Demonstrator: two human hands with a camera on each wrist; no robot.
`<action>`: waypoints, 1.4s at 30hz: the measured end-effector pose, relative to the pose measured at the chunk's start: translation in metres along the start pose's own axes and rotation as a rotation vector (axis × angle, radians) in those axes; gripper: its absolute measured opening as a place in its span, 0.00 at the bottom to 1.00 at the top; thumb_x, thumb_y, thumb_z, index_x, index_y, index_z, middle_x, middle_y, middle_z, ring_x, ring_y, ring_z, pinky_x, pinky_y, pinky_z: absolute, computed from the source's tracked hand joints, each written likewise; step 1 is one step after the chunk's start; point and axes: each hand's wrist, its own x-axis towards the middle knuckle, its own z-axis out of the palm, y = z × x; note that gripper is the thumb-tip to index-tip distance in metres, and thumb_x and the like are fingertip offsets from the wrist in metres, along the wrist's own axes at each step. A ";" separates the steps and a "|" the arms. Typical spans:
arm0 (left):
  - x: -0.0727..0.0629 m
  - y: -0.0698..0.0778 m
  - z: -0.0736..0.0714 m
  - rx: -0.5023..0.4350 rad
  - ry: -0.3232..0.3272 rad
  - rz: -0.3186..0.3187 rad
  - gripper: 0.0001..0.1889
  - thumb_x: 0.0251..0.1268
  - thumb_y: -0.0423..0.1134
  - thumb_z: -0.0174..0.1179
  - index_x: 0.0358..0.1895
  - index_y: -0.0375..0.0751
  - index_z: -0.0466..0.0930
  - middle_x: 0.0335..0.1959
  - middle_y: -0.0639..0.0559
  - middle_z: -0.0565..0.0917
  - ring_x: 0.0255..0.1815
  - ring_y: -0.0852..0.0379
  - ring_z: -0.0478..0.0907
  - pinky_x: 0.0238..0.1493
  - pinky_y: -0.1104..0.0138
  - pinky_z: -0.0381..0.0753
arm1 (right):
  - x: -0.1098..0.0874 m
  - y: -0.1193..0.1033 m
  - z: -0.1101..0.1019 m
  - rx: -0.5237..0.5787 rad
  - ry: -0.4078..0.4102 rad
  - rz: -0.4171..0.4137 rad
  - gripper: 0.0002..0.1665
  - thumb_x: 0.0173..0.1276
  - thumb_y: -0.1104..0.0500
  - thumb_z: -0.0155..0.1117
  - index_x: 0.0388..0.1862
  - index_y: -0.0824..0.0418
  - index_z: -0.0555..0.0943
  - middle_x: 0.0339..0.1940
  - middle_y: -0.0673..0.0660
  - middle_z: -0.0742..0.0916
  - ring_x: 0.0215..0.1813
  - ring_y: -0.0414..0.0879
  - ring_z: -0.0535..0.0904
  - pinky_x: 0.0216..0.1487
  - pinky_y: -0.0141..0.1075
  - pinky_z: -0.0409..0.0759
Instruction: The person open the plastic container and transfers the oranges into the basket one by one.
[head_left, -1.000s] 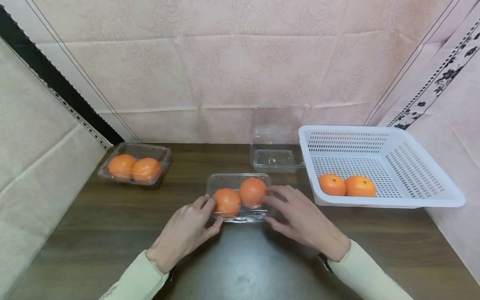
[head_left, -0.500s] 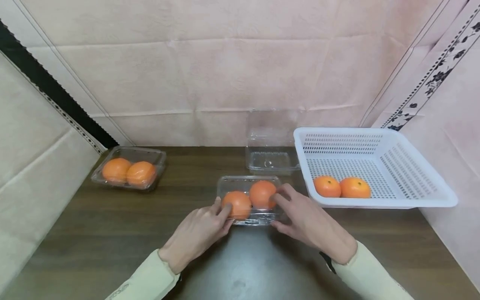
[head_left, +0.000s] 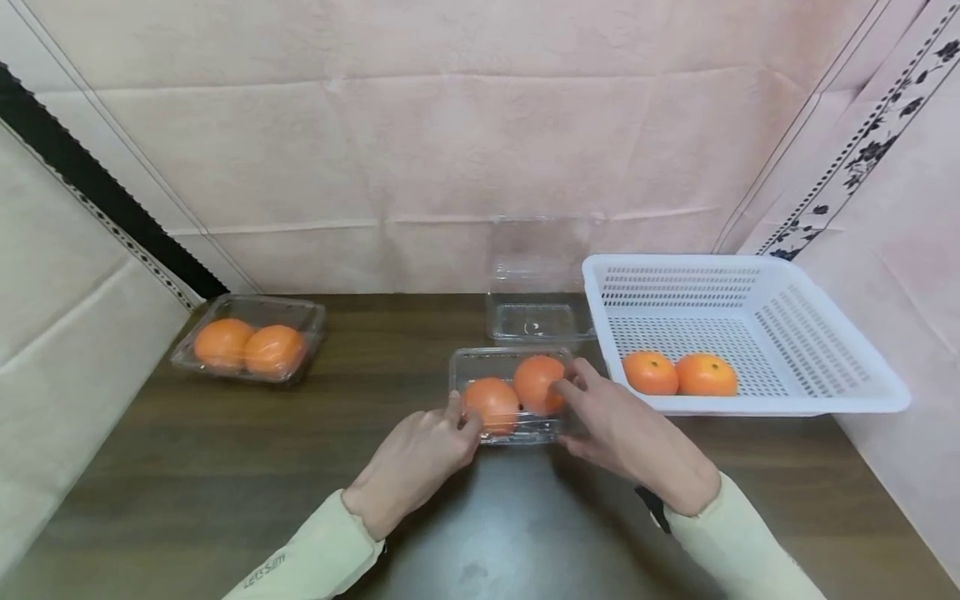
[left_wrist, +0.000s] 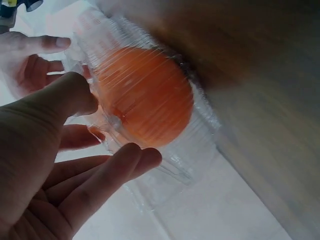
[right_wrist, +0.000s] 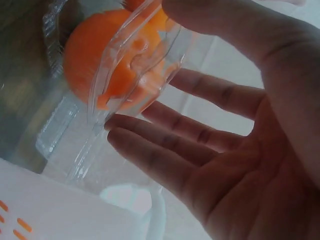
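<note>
A clear plastic clamshell box (head_left: 474,360) lies in front of me on the table, its lid over two oranges. My left hand (head_left: 426,450) holds its front left corner between thumb and fingers. At the right end, my right hand (head_left: 626,433) grips the box's edge, thumb towards the front and fingers at the side. The left wrist view shows one orange (left_wrist: 145,97) through the clear plastic, with the left thumb and fingertips at the rim. In the right wrist view the right thumb and fingers meet the box's rim (right_wrist: 102,82) beside another orange (right_wrist: 82,57).
Another clear box (head_left: 303,315) with two oranges (head_left: 274,350) stands at the back left. An open, empty clamshell (head_left: 536,321) stands behind, its lid raised against the cloth backdrop (head_left: 435,150). On the right, a white basket (head_left: 825,333) holds two oranges (head_left: 707,375). The table (head_left: 187,475) is dark wood.
Both hands have moved the box with its two oranges to the right, nearer the white basket. The head view has also shifted slightly.
</note>
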 end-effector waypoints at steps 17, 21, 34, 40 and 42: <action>0.010 0.009 0.004 -0.018 0.053 -0.050 0.10 0.57 0.25 0.69 0.35 0.37 0.75 0.46 0.29 0.88 0.10 0.65 0.64 0.09 0.77 0.63 | 0.003 0.006 -0.006 -0.021 -0.021 0.012 0.21 0.53 0.57 0.79 0.45 0.57 0.81 0.45 0.52 0.79 0.24 0.36 0.70 0.26 0.22 0.75; 0.012 0.010 0.005 -0.004 0.046 -0.062 0.11 0.58 0.26 0.69 0.37 0.37 0.75 0.46 0.29 0.88 0.10 0.64 0.66 0.09 0.77 0.65 | 0.004 0.006 -0.006 -0.025 -0.019 0.013 0.22 0.54 0.57 0.80 0.45 0.58 0.81 0.44 0.53 0.79 0.23 0.37 0.70 0.25 0.23 0.75; 0.008 0.013 0.008 -0.024 0.050 -0.085 0.14 0.57 0.25 0.68 0.38 0.37 0.72 0.48 0.26 0.87 0.12 0.65 0.65 0.09 0.78 0.60 | 0.004 0.006 -0.006 -0.038 -0.018 -0.007 0.23 0.54 0.57 0.80 0.46 0.59 0.80 0.44 0.53 0.80 0.22 0.36 0.70 0.25 0.22 0.75; 0.007 0.010 0.006 -0.107 0.092 -0.106 0.15 0.54 0.21 0.68 0.41 0.35 0.73 0.52 0.26 0.85 0.14 0.64 0.68 0.11 0.76 0.71 | 0.003 0.006 -0.010 -0.016 -0.055 0.031 0.24 0.55 0.58 0.80 0.49 0.60 0.81 0.46 0.54 0.79 0.22 0.36 0.68 0.23 0.21 0.72; 0.009 0.007 0.005 -0.163 0.092 -0.138 0.15 0.54 0.23 0.69 0.42 0.35 0.74 0.49 0.31 0.87 0.18 0.60 0.77 0.15 0.73 0.80 | 0.003 0.006 -0.010 -0.015 -0.058 0.035 0.23 0.55 0.59 0.78 0.49 0.60 0.81 0.46 0.53 0.79 0.22 0.37 0.67 0.22 0.21 0.69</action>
